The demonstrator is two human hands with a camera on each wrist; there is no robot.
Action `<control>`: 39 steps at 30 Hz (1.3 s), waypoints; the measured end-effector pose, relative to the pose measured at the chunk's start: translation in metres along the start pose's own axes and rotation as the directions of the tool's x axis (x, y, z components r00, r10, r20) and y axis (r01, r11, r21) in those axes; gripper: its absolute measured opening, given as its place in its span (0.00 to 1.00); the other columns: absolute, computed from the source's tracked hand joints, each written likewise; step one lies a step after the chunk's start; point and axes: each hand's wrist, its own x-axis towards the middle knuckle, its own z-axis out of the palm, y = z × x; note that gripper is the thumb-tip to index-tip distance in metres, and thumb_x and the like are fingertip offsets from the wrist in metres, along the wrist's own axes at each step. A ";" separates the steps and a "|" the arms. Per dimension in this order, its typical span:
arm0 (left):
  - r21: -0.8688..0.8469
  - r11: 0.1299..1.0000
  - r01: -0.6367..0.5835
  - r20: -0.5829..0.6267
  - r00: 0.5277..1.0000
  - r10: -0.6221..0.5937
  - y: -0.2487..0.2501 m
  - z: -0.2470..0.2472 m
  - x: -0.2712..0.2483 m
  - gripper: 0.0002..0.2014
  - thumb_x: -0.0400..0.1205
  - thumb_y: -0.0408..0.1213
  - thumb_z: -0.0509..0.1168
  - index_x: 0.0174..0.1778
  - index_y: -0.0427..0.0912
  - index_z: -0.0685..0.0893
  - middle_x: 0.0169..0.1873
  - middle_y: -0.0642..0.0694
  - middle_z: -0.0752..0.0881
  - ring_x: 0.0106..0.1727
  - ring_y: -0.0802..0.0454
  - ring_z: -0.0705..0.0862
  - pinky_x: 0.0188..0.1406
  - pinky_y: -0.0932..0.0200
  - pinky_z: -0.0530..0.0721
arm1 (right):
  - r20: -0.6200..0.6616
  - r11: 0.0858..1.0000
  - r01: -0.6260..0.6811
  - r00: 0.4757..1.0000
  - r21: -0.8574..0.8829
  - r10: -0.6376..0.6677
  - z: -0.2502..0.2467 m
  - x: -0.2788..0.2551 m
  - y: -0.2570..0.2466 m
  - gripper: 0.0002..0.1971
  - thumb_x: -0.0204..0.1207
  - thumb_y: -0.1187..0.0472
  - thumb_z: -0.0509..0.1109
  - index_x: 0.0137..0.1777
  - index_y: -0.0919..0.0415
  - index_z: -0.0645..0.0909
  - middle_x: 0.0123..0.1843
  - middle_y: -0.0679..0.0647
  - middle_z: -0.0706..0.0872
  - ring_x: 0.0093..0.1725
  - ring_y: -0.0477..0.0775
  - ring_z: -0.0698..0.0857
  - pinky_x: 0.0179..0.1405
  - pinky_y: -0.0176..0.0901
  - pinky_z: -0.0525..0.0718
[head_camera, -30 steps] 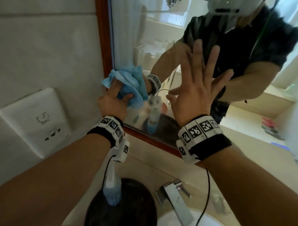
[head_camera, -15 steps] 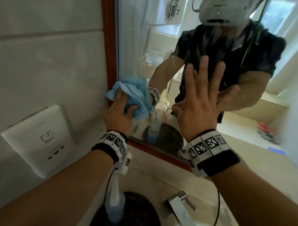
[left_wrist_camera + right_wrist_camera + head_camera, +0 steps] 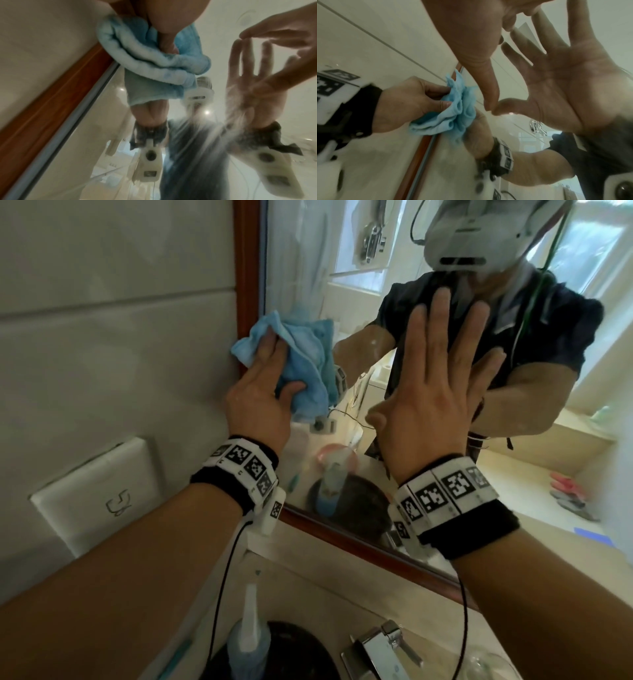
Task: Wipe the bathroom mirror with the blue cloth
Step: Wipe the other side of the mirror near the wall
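The blue cloth (image 3: 301,361) is bunched against the mirror (image 3: 376,302) near its brown left frame (image 3: 247,285). My left hand (image 3: 260,392) grips the cloth, fingers over its top and thumb tucked beneath. In the left wrist view the cloth (image 3: 145,60) folds round my thumb and meets its own reflection. My right hand (image 3: 435,381) lies flat on the glass with straight, spread fingers, to the right of the cloth. The right wrist view shows the left hand (image 3: 412,106) holding the cloth (image 3: 455,116) and my right thumb (image 3: 488,83) touching the glass.
A white wall socket plate (image 3: 99,494) sits on the tiled wall at left. Below, on the counter, stand a blue pump bottle (image 3: 248,645) on a dark round object (image 3: 298,655), a chrome tap (image 3: 380,648) and a clear glass (image 3: 486,666). A black cable (image 3: 222,594) hangs from my left wrist.
My left hand has carried the cloth upward along the mirror's left edge. The right hand has slid a little higher on the glass, still flat.
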 end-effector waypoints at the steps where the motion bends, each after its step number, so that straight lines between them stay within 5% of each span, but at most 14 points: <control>1: -0.019 1.000 0.006 0.009 1.000 -0.006 0.007 -0.002 0.009 0.35 0.75 0.27 0.74 0.79 0.43 0.73 0.78 0.46 0.73 0.74 0.62 0.70 0.76 0.69 0.67 | -0.024 1.000 -0.015 1.000 0.004 0.015 -0.002 0.010 -0.001 0.59 0.63 0.51 0.84 0.85 0.59 0.45 0.87 0.57 0.46 0.84 0.71 0.45 0.78 0.77 0.46; 6: 0.021 1.000 0.013 0.022 1.000 -0.014 0.050 -0.013 0.069 0.34 0.78 0.33 0.73 0.81 0.47 0.70 0.78 0.52 0.73 0.70 0.66 0.70 0.72 0.76 0.64 | -0.077 0.999 -0.041 0.996 -0.003 0.041 -0.012 0.039 -0.002 0.58 0.61 0.60 0.84 0.85 0.60 0.49 0.87 0.56 0.49 0.84 0.70 0.48 0.77 0.78 0.46; 10: -0.068 0.997 0.037 0.037 0.999 -0.035 0.057 -0.014 0.074 0.34 0.77 0.32 0.74 0.80 0.46 0.72 0.77 0.50 0.74 0.73 0.57 0.73 0.77 0.59 0.70 | -0.056 0.999 -0.033 0.998 -0.009 0.033 -0.013 0.037 -0.001 0.60 0.58 0.63 0.84 0.85 0.58 0.48 0.87 0.55 0.47 0.84 0.68 0.46 0.77 0.78 0.46; 16: 0.089 0.994 -0.060 0.049 0.997 0.056 0.047 -0.018 0.068 0.34 0.77 0.33 0.73 0.80 0.46 0.71 0.78 0.50 0.74 0.70 0.62 0.72 0.71 0.76 0.63 | -0.007 1.000 -0.013 1.000 0.007 0.013 -0.018 0.036 0.001 0.60 0.61 0.56 0.84 0.85 0.59 0.46 0.87 0.55 0.45 0.85 0.67 0.43 0.77 0.79 0.46; 22: 0.068 0.998 0.006 0.029 1.000 -0.008 0.021 -0.009 0.026 0.33 0.76 0.29 0.74 0.78 0.47 0.74 0.75 0.55 0.74 0.66 0.66 0.72 0.64 0.89 0.59 | -0.008 1.000 -0.015 1.000 0.007 0.015 -0.019 0.036 0.000 0.58 0.62 0.57 0.84 0.85 0.59 0.47 0.87 0.55 0.45 0.85 0.67 0.44 0.76 0.80 0.47; 30: 0.164 0.986 0.031 0.069 0.997 -0.043 0.006 -0.009 -0.004 0.30 0.77 0.32 0.75 0.76 0.44 0.77 0.75 0.46 0.77 0.64 0.62 0.72 0.64 0.91 0.55 | -0.039 1.000 -0.015 0.999 -0.005 0.015 -0.014 0.035 0.001 0.57 0.63 0.59 0.84 0.85 0.59 0.48 0.87 0.55 0.46 0.85 0.67 0.45 0.77 0.79 0.47; 36: 0.125 0.985 0.123 0.078 0.988 -0.133 0.006 -0.008 -0.011 0.30 0.77 0.30 0.75 0.76 0.47 0.77 0.73 0.52 0.76 0.66 0.62 0.72 0.61 0.93 0.57 | -0.039 1.000 -0.008 0.999 -0.023 0.007 -0.014 0.035 0.002 0.54 0.67 0.59 0.81 0.85 0.59 0.47 0.87 0.55 0.45 0.85 0.66 0.44 0.77 0.79 0.48; 39: 0.093 0.983 0.160 0.061 0.984 -0.166 0.008 -0.008 -0.009 0.30 0.77 0.31 0.75 0.76 0.48 0.77 0.71 0.48 0.80 0.63 0.62 0.74 0.57 0.93 0.59 | -0.044 1.000 -0.004 0.999 -0.025 0.003 -0.014 0.035 0.002 0.54 0.68 0.58 0.81 0.85 0.59 0.48 0.87 0.55 0.46 0.85 0.66 0.45 0.77 0.79 0.49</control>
